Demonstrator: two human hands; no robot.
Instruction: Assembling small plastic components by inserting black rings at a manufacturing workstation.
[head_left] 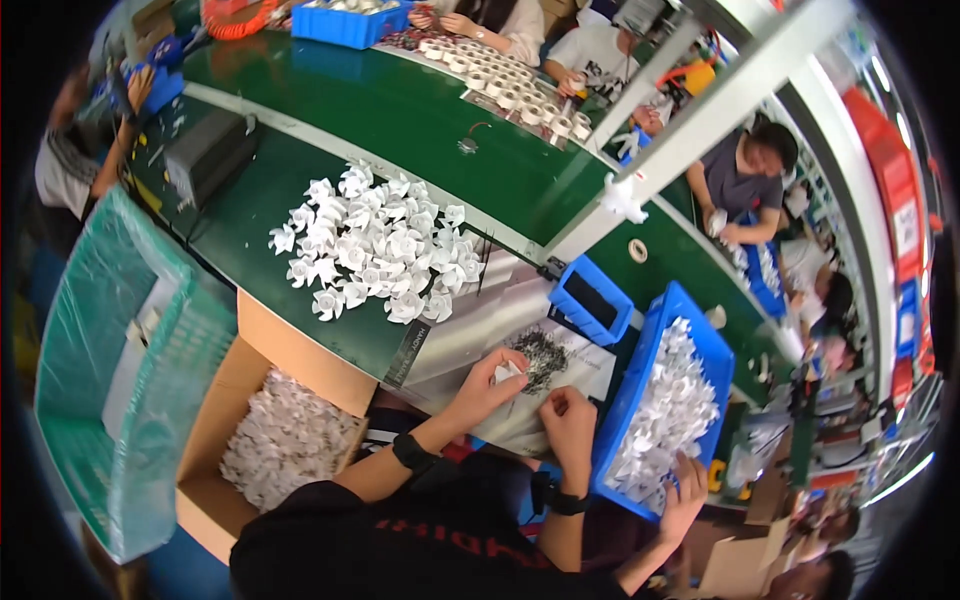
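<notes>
The left hand pinches a small white part between thumb and fingers just beside the heap of dark clips, likely so a clip is close to pick; the right hand hangs close by, fingers curled together, and I cannot tell what they hold. The blue bin of white parts stands hard against the right, where another person's hand grips its near rim. The finished pile lies well apart on the green table and the box sits at the left, so open room is only the pale sheet between.
</notes>
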